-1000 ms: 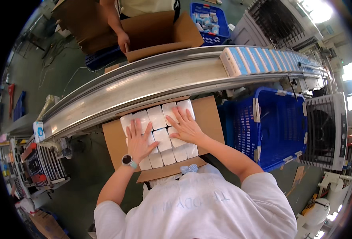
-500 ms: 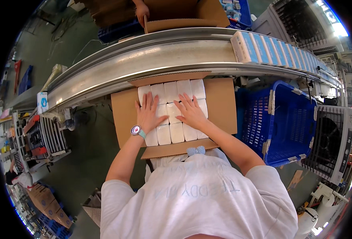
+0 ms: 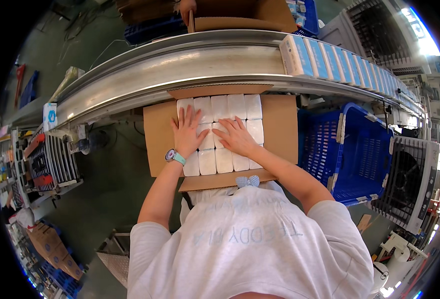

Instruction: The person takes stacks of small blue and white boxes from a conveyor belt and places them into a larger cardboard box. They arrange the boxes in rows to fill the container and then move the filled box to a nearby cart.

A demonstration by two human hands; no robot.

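An open cardboard box (image 3: 159, 142) stands in front of me, its flaps folded outward. Rows of white wrapped packs (image 3: 223, 160) fill it, standing tightly side by side. My left hand (image 3: 187, 134) lies on the packs at the left, fingers spread and thumb pointing inward; a watch (image 3: 171, 155) with a light green strap is on that wrist. On the packs just right of the middle rests my right hand (image 3: 240, 138), fingers apart. Both palms face down, and neither hand grips anything. The packs directly beneath the hands are partly hidden.
Beyond the box a metal conveyor (image 3: 180, 65) runs across, with a row of blue-and-white packs (image 3: 324, 60) at its right. A blue plastic crate (image 3: 362, 159) stands right of the box. Across the conveyor, another person's hand (image 3: 187, 11) touches a larger carton (image 3: 240, 22).
My right hand has shifted slightly left and down across the packs, its fingers drawn a little closer. The left hand stays nearly in place. The whole view has moved slightly.
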